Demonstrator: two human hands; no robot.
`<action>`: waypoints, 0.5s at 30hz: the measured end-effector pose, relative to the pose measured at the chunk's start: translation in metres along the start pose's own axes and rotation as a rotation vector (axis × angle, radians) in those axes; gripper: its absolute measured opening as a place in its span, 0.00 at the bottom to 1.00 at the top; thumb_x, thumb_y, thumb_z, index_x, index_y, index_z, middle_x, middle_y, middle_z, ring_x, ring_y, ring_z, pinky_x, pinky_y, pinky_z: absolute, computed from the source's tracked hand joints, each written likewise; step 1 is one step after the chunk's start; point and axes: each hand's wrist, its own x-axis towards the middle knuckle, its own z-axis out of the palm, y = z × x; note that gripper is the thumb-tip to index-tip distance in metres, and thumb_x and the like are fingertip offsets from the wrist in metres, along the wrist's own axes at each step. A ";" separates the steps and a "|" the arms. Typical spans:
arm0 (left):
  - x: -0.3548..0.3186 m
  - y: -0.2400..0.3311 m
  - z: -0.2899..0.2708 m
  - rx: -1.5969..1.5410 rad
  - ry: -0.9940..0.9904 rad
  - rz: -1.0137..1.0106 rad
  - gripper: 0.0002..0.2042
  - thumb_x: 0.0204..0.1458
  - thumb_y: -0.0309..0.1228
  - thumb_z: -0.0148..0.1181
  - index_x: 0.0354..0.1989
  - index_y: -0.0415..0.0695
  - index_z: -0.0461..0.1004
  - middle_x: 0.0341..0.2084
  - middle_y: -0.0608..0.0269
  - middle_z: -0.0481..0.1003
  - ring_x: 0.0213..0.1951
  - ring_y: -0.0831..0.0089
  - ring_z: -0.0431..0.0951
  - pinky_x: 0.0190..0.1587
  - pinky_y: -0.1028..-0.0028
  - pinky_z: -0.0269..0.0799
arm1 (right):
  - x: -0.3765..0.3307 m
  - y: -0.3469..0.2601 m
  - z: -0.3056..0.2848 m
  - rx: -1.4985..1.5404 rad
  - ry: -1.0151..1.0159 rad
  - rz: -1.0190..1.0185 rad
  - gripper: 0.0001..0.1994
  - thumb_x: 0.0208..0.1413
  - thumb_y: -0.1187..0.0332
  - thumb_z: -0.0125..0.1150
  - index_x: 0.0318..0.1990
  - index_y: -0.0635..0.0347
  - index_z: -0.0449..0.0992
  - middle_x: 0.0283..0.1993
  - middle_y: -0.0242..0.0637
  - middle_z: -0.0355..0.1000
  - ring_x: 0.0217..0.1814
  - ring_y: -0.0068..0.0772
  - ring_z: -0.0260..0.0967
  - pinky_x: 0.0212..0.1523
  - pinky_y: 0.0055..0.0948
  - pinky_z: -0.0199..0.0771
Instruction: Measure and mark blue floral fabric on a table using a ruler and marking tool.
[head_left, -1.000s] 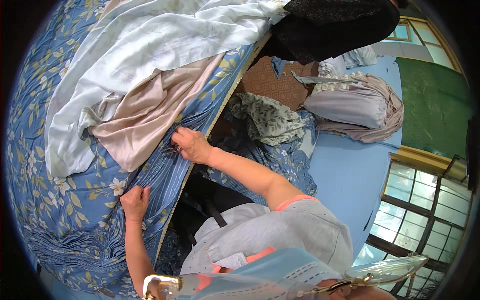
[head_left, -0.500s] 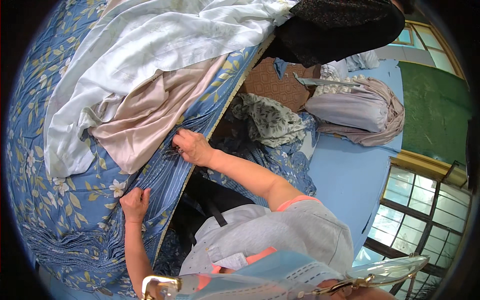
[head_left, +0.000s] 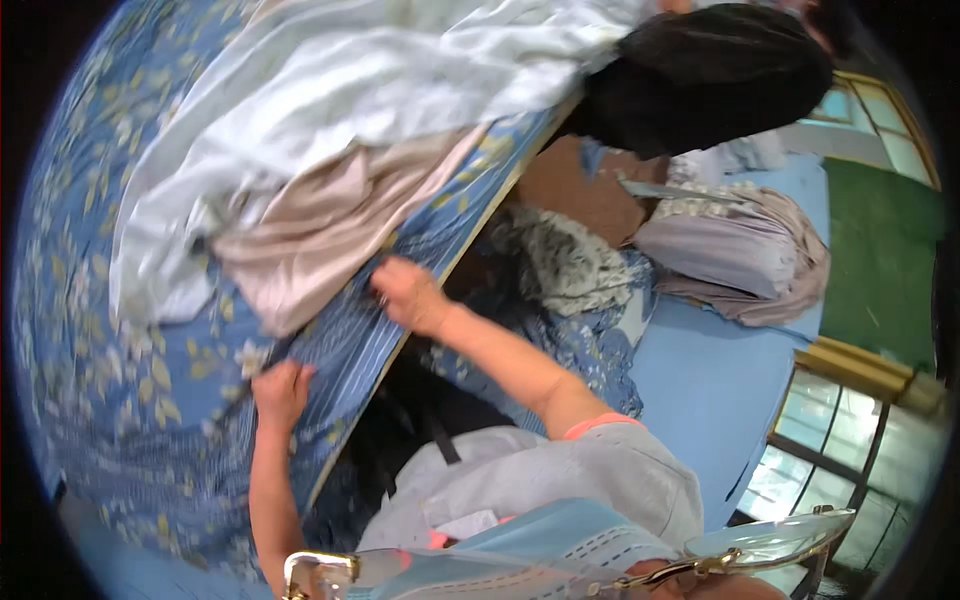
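A blue floral fabric (head_left: 150, 375) with white flowers and yellow-green leaves covers the table, gathered into pale-striped folds near its edge. My left hand (head_left: 282, 393) is closed on these folds, thumb up. Farther along the edge, my right hand (head_left: 410, 297) has its fingers curled together against the fabric; a small dark bit shows at the fingertips, too blurred to name. Just beyond the right hand lies a beige satiny cloth (head_left: 330, 220), partly covered by a large white cloth (head_left: 380, 85).
The table edge with a measuring strip (head_left: 465, 255) runs diagonally. At the far right end stands a person in black (head_left: 710, 80). To the right are a leaf-print cloth (head_left: 575, 265), a light blue surface (head_left: 700, 375), a grey-mauve fabric bundle (head_left: 725, 245) and windows (head_left: 820, 430).
The view has shifted a little and blurred, so the scene sits farther right. Both hands stay at nearly the same places on the folds. The person in black has moved slightly.
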 end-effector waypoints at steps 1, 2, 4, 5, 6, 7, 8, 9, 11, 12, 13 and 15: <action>0.001 0.005 -0.003 0.037 0.000 -0.035 0.16 0.50 0.32 0.69 0.19 0.44 0.66 0.16 0.53 0.69 0.20 0.51 0.72 0.23 0.57 0.63 | 0.000 -0.001 -0.001 0.030 0.021 -0.048 0.09 0.40 0.77 0.59 0.33 0.58 0.73 0.32 0.43 0.69 0.37 0.50 0.71 0.36 0.43 0.74; 0.005 0.008 -0.003 0.045 0.011 -0.008 0.15 0.50 0.34 0.68 0.19 0.44 0.67 0.17 0.53 0.69 0.20 0.51 0.72 0.23 0.57 0.63 | 0.002 0.001 -0.007 0.066 0.047 -0.090 0.09 0.40 0.77 0.58 0.33 0.58 0.74 0.31 0.44 0.70 0.37 0.51 0.71 0.37 0.43 0.74; 0.023 0.018 0.000 0.022 -0.031 -0.010 0.16 0.52 0.35 0.68 0.20 0.44 0.68 0.17 0.54 0.70 0.22 0.52 0.74 0.24 0.57 0.65 | -0.001 0.001 -0.031 0.033 0.057 -0.010 0.10 0.39 0.79 0.56 0.33 0.59 0.75 0.33 0.46 0.72 0.37 0.53 0.71 0.38 0.44 0.74; 0.008 0.010 -0.003 0.019 -0.004 -0.026 0.16 0.52 0.36 0.68 0.20 0.45 0.67 0.17 0.54 0.70 0.22 0.53 0.74 0.24 0.57 0.66 | 0.001 -0.003 -0.013 0.071 0.014 0.031 0.09 0.41 0.79 0.58 0.33 0.59 0.75 0.33 0.45 0.72 0.37 0.52 0.72 0.38 0.44 0.73; 0.007 0.007 -0.001 0.031 -0.026 -0.018 0.17 0.52 0.37 0.68 0.20 0.45 0.67 0.16 0.55 0.70 0.22 0.53 0.74 0.25 0.58 0.67 | -0.001 0.000 -0.008 0.050 0.040 0.017 0.09 0.43 0.78 0.63 0.34 0.59 0.75 0.33 0.44 0.72 0.37 0.52 0.72 0.37 0.44 0.73; 0.008 0.009 0.000 0.004 0.001 -0.003 0.17 0.52 0.37 0.68 0.20 0.45 0.67 0.17 0.55 0.70 0.22 0.53 0.75 0.25 0.59 0.67 | -0.003 -0.004 -0.010 0.038 0.029 0.036 0.09 0.44 0.77 0.66 0.34 0.59 0.75 0.33 0.43 0.72 0.36 0.51 0.72 0.36 0.42 0.73; 0.009 0.010 -0.002 -0.043 0.000 0.004 0.13 0.51 0.32 0.69 0.22 0.43 0.71 0.17 0.52 0.70 0.22 0.52 0.73 0.24 0.60 0.66 | -0.003 -0.006 -0.014 0.014 0.027 0.057 0.09 0.45 0.76 0.69 0.34 0.59 0.76 0.33 0.43 0.72 0.35 0.49 0.72 0.35 0.41 0.73; 0.008 0.008 -0.002 -0.026 0.002 0.008 0.12 0.52 0.33 0.69 0.23 0.44 0.72 0.18 0.53 0.71 0.22 0.53 0.74 0.24 0.61 0.67 | -0.003 -0.007 -0.016 0.047 0.042 0.062 0.09 0.45 0.76 0.70 0.34 0.59 0.75 0.32 0.42 0.71 0.35 0.47 0.72 0.35 0.39 0.73; 0.011 0.010 -0.004 -0.008 -0.001 -0.003 0.13 0.52 0.34 0.69 0.23 0.44 0.73 0.18 0.53 0.71 0.22 0.53 0.74 0.24 0.61 0.68 | -0.005 -0.007 -0.013 0.053 0.094 0.062 0.10 0.47 0.77 0.71 0.34 0.61 0.75 0.32 0.41 0.71 0.33 0.44 0.72 0.34 0.35 0.73; 0.013 0.011 -0.004 0.001 0.026 -0.001 0.13 0.52 0.35 0.69 0.24 0.43 0.73 0.18 0.54 0.72 0.22 0.53 0.75 0.24 0.62 0.68 | -0.006 -0.009 -0.013 0.034 0.117 0.052 0.10 0.47 0.77 0.71 0.34 0.61 0.75 0.31 0.40 0.71 0.32 0.42 0.72 0.34 0.33 0.73; 0.013 0.011 -0.004 -0.001 0.014 -0.004 0.13 0.52 0.35 0.69 0.24 0.43 0.73 0.18 0.54 0.72 0.22 0.53 0.75 0.24 0.62 0.68 | -0.008 -0.011 -0.013 0.065 0.118 0.075 0.10 0.47 0.78 0.72 0.35 0.62 0.76 0.34 0.39 0.74 0.34 0.38 0.74 0.36 0.30 0.73; 0.013 0.010 -0.005 0.010 0.037 -0.019 0.12 0.53 0.37 0.69 0.25 0.43 0.75 0.18 0.54 0.73 0.21 0.54 0.75 0.23 0.63 0.69 | -0.017 -0.019 -0.016 0.154 0.200 0.064 0.10 0.47 0.79 0.72 0.36 0.62 0.77 0.36 0.39 0.75 0.35 0.37 0.75 0.36 0.29 0.74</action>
